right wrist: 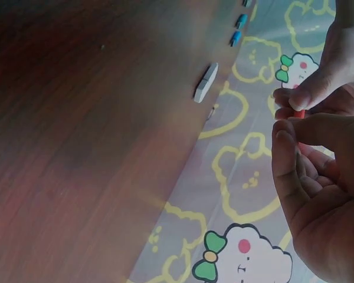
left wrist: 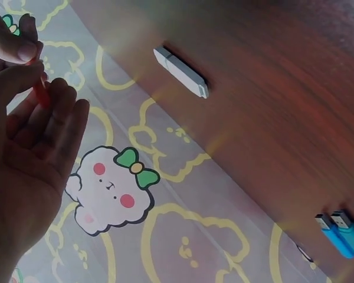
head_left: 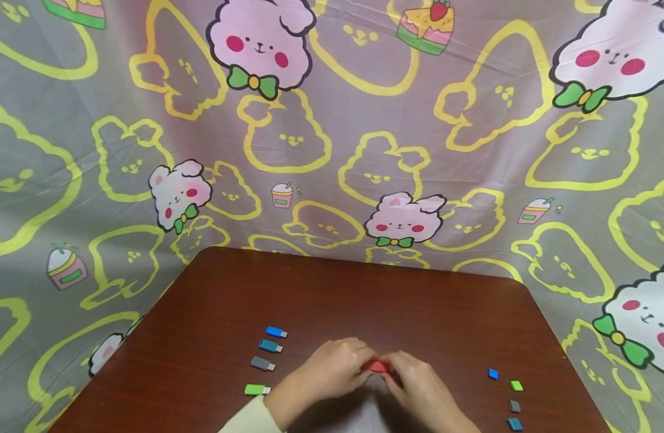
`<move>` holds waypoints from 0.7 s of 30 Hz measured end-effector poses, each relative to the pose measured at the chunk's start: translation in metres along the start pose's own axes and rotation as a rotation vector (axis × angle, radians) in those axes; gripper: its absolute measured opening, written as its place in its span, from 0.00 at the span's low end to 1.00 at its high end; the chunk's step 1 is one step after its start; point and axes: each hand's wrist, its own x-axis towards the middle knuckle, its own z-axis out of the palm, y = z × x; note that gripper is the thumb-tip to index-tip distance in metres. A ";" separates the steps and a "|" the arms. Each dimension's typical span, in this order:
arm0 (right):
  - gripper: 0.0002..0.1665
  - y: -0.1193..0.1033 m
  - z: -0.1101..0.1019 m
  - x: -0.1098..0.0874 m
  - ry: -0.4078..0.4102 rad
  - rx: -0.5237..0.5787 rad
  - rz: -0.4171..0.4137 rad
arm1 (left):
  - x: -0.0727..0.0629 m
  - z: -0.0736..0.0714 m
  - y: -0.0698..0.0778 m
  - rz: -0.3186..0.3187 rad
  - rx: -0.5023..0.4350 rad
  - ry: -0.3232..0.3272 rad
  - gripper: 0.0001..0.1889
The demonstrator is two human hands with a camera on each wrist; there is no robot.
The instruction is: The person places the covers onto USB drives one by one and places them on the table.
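Both hands meet over the near part of the table around a small red USB stick (head_left: 378,365), mostly covered by fingers. My left hand (head_left: 334,368) pinches its left end between thumb and fingers. The right end is pinched by my right hand (head_left: 418,380). Seen from the left wrist, the red stick (left wrist: 41,94) is a thin strip between the fingertips. In the right wrist view only a sliver of red (right wrist: 299,114) shows between the two thumbs. Whether its cap is on cannot be seen.
Left of the hands lie several uncapped USB sticks: blue (head_left: 276,332), teal (head_left: 270,346), grey (head_left: 263,363) and green (head_left: 257,390). Loose caps (head_left: 516,385) in matching colours lie at the right. A white capped USB stick (left wrist: 180,72) lies near the table edge.
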 end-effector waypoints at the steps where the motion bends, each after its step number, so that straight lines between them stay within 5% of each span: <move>1: 0.14 0.000 0.000 0.000 -0.008 0.006 0.005 | -0.001 0.000 0.000 -0.008 0.003 0.000 0.08; 15: 0.10 -0.006 0.008 -0.002 -0.176 0.085 0.098 | -0.012 0.007 -0.004 -0.021 0.045 -0.017 0.09; 21: 0.12 -0.005 0.012 -0.003 -0.163 0.085 0.062 | -0.018 0.008 -0.007 -0.034 0.029 -0.046 0.09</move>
